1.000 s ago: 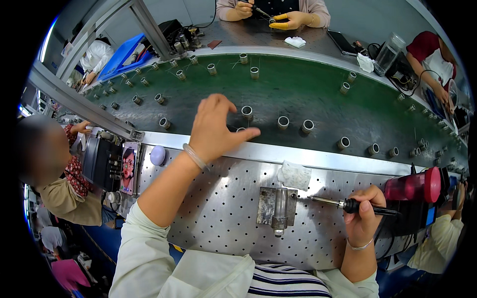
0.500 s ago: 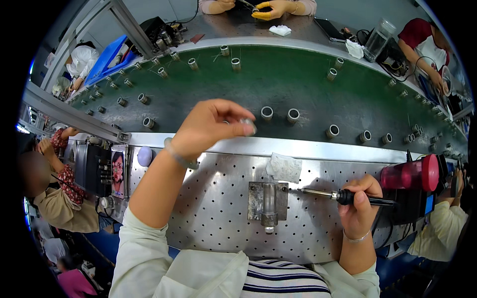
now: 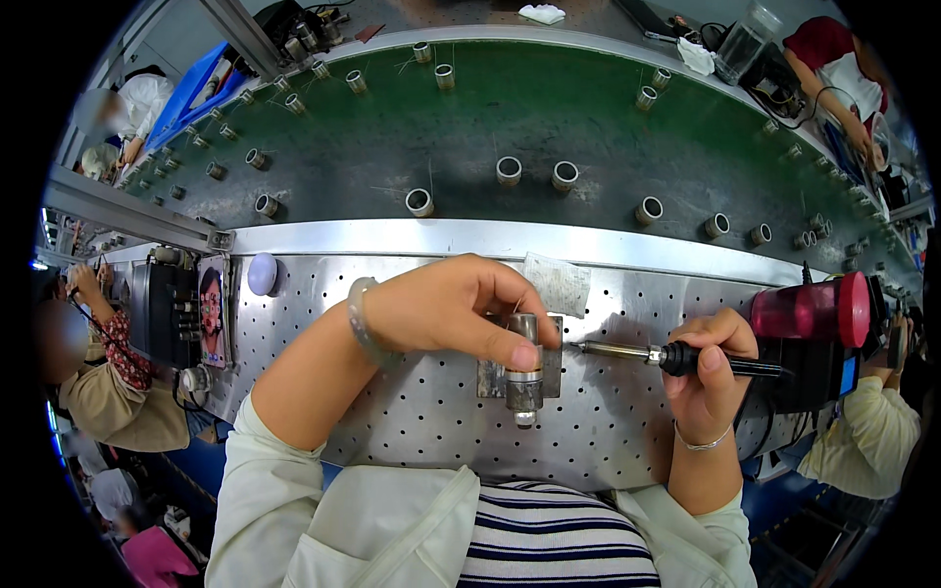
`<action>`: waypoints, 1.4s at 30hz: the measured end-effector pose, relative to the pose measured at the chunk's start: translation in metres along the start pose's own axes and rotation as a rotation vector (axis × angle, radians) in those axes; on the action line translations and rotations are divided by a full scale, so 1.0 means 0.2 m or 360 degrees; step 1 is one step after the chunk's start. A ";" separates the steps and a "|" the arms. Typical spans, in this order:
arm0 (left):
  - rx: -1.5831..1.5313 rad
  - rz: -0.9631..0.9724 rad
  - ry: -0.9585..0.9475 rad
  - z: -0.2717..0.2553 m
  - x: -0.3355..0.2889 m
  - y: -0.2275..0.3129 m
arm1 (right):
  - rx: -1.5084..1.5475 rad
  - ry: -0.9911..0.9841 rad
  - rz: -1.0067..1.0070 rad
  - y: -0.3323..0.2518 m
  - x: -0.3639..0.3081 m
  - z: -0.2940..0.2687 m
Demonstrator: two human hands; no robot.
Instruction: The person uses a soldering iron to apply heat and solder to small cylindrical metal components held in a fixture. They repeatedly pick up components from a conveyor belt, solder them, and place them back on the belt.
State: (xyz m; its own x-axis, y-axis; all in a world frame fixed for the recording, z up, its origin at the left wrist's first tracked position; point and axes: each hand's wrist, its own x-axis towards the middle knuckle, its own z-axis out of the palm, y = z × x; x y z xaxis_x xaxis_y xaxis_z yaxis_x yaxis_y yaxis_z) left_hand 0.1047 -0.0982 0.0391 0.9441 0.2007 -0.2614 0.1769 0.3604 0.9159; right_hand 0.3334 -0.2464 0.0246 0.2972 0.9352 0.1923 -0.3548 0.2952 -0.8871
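My left hand [image 3: 480, 309] is closed around a short metal cylinder [image 3: 525, 327], thumb on its near side, at the holding fixture in front of me. The fixture's flat metal plate [image 3: 490, 380] shows partly behind my fingers, and its near round metal end [image 3: 524, 394] points toward me. The fingers hide how the cylinder meets the fixture. In my right hand [image 3: 714, 377] is a soldering iron [image 3: 678, 359] with a black handle, held like a pen. Its tip points left and ends close beside the fixture's right edge.
A perforated metal bench top [image 3: 412, 421] lies under my hands. A pale folded cloth [image 3: 557, 284] sits behind the fixture. Beyond the metal rail [image 3: 441, 237], several metal cylinders stand on a green belt [image 3: 559, 93]. At right is a pink jar [image 3: 814, 306]; a purple oval object [image 3: 262, 274] is at left.
My left hand has come back from over the belt to the fixture, bringing the metal cylinder. The soldering iron stays beside the fixture in my right hand. The view has tilted slightly downward.
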 end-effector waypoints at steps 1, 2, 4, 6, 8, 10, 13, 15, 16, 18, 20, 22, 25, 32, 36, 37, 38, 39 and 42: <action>-0.0109 0.0044 0.0065 0.02 -0.01 -0.01 | 0.0008 -0.0005 -0.0003 0.00 -0.01 0.00; -0.0217 0.0087 0.0132 0.03 -0.03 -0.02 | 0.0010 -0.0016 0.0007 0.00 -0.01 0.00; -0.0393 0.0141 0.0123 0.02 -0.06 -0.06 | 0.0017 -0.0042 0.0029 0.00 -0.02 0.00; -0.0416 0.0107 0.0188 0.06 -0.07 -0.07 | -0.0024 -0.0080 0.0036 -0.01 -0.02 0.01; -0.0460 0.0129 0.0263 0.10 -0.08 -0.08 | -0.0038 -0.0088 0.0060 -0.01 -0.03 0.03; -0.0520 0.0205 0.0338 0.13 -0.07 -0.09 | -0.0046 -0.0106 0.0079 -0.01 -0.03 0.03; -0.0473 0.0118 0.0441 0.13 -0.08 -0.08 | -0.0039 -0.0121 0.0097 0.01 -0.04 0.03; -0.0432 0.0162 0.0501 0.13 -0.08 -0.09 | -0.0033 -0.0130 0.0103 0.01 -0.04 0.03; -0.0412 0.0184 0.0530 0.13 -0.09 -0.09 | -0.0034 -0.0138 0.0103 0.01 -0.04 0.03; -0.0392 0.0328 0.0577 0.14 -0.08 -0.11 | -0.0040 -0.0153 0.0098 0.01 -0.04 0.03; -0.0398 0.0412 0.0609 0.14 -0.07 -0.12 | -0.0040 -0.0176 0.0087 0.02 -0.04 0.03; -0.0436 0.0437 0.0620 0.15 -0.07 -0.12 | -0.0033 -0.0165 0.0076 0.03 -0.05 0.03; -0.0342 0.0515 0.0574 0.13 -0.07 -0.15 | -0.0034 -0.0164 0.0069 0.03 -0.05 0.03; -0.0245 0.0510 0.0557 0.13 -0.07 -0.15 | -0.0083 -0.0248 -0.0030 0.03 -0.04 0.02; -0.0229 0.0545 0.0548 0.13 -0.06 -0.16 | -0.0089 -0.0309 -0.0082 0.04 -0.03 0.02; -0.0217 0.0553 0.0548 0.13 -0.06 -0.16 | -0.0097 -0.0327 -0.0096 0.04 -0.03 0.01; -0.0216 0.0553 0.0546 0.13 -0.07 -0.16 | -0.0106 -0.0345 -0.0109 0.04 -0.03 0.01; -0.0216 0.0554 0.0544 0.13 -0.07 -0.16 | -0.0114 -0.0338 -0.0114 0.04 -0.03 0.02; -0.0205 0.0545 0.0539 0.13 -0.06 -0.16 | -0.0132 -0.0331 -0.0128 0.04 -0.03 0.02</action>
State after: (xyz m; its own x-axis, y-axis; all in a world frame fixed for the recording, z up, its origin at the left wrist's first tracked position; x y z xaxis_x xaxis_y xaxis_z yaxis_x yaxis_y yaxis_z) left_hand 0.0946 -0.1359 0.0219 0.7950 0.6040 -0.0562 -0.1831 0.3273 0.9270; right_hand 0.3260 -0.2483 0.0187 0.1294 0.9321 0.3383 -0.2609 0.3612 -0.8953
